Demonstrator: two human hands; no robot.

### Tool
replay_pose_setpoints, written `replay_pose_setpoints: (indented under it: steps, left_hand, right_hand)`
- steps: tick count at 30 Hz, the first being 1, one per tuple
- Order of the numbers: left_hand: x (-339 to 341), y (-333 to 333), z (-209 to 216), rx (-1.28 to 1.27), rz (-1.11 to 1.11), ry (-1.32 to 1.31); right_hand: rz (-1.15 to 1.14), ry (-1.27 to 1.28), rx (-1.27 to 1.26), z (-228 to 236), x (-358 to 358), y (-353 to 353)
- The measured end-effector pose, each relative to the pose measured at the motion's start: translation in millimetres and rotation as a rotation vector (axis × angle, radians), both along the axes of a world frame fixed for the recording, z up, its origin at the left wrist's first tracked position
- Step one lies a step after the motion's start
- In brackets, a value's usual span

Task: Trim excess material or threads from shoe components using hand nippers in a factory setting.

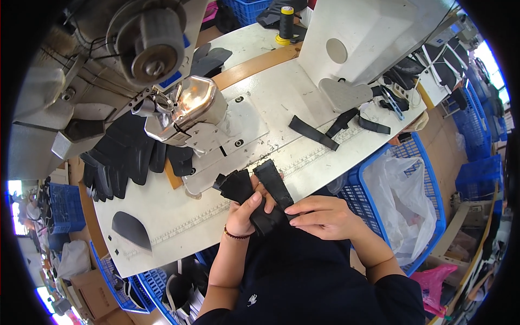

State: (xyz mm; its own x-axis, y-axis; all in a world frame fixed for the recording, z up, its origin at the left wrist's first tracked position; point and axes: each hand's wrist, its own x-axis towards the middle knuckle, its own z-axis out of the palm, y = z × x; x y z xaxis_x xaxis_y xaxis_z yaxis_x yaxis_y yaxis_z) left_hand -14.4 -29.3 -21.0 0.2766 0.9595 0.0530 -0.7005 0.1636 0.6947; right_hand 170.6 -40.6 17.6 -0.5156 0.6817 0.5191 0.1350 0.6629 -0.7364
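My left hand (245, 212) is closed round a bundle of black fabric strips (236, 184) at the front edge of the white sewing table (179, 238). One black strip (272, 183) stands apart from the bundle, leaning up to the left. Its lower end is pinched between the thumb and fingers of my right hand (322, 216). Just beyond my hands is the sewing machine's metal head (187, 116) over its bed plate. Several loose black strips (314, 132) lie to the right on the table, near blue-handled snips (391, 103).
Stacked black pieces (122, 146) fan out left of the machine, and a curved dark piece (131, 230) lies nearer. A blue basket (360, 187) with a white plastic bag stands right of the table. Behind stands a black thread spool (286, 24). Thread scraps dot the tabletop.
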Motion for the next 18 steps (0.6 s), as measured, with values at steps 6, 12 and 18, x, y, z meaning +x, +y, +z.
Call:
replay_pose_setpoints:
  steps: [6, 12, 18]
  left_hand:
    - [0.7, -0.1, 2.7, -0.064, -0.009, -0.041]
    - [0.4, -0.5, 0.3, -0.082, -0.015, -0.053]
    - [0.0, -2.5, 6.6, 0.001, -0.045, -0.063]
  right_hand:
    - [-0.003, 0.015, -0.018, -0.7, 0.6, -1.9]
    - [0.006, 0.031, -0.007, 0.3, 0.0, -0.8]
    - [0.01, 0.029, 0.001, -1.8, -0.9, -0.8]
